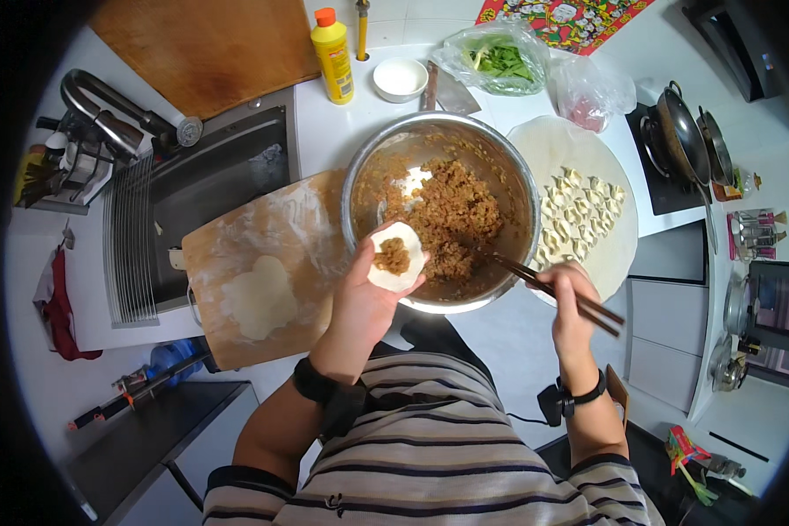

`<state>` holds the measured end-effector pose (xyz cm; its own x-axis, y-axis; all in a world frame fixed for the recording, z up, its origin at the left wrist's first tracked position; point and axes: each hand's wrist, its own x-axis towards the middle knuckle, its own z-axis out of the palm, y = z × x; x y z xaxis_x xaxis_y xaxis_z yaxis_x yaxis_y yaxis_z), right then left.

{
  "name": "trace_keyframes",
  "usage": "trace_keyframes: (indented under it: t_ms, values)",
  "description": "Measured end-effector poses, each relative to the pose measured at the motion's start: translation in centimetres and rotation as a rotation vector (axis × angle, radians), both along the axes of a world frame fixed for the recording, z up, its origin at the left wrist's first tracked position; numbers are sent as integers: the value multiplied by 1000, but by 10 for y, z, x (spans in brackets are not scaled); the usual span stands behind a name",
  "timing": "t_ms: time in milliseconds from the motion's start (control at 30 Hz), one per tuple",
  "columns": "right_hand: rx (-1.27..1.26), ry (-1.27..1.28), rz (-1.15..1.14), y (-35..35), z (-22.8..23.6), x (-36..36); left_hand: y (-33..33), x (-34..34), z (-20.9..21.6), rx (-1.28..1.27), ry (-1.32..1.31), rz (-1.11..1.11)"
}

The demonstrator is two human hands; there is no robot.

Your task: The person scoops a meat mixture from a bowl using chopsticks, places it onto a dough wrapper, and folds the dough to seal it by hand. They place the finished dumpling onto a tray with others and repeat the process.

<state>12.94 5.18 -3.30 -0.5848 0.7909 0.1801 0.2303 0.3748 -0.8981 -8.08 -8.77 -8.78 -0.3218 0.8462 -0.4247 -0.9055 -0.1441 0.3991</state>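
Note:
My left hand (366,300) holds a round white dumpling wrapper (411,233) over the near left rim of a large metal bowl (352,188). A dab of brown filling (393,257) lies in the middle of that wrapper. The bowl contains a mound of minced filling (458,210), heaped toward its right side, with more smeared up the walls. A pair of dark chopsticks (579,303) is gripped in my right hand (569,298), their tips reaching down into the filling at the bowl's near right.
Left of the bowl, a floured wooden board (316,333) bears a flat dough sheet (261,298), beside the sink (223,237). Several shaped dumplings (583,215) sit on a round pale board (609,167) to the right. Behind stand a cleaver (453,92), a white bowl (401,79) and a yellow bottle (332,57).

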Motion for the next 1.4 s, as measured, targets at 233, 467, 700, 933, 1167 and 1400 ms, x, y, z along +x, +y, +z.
trace_keyframes:
  t_ms: [233,467,700,933,1167,1400]
  values:
    - [145,-222,173,10,-14,-27,-18,-3,6,-106,-50,70]
    - [-42,-259,272,4,-15,-24,-24,-8,8,-128,-50,93]
    - [-93,-226,207,5,-17,-20,-25,-11,10,-135,-48,127]
    - [-157,-189,261,-3,-22,-22,-28,-14,8,-97,-62,115]
    - [-603,94,-69,-28,-28,11,-37,-17,7,-116,-71,160]
    - [-957,320,-333,-47,-47,15,-36,-18,6,-113,-113,179]
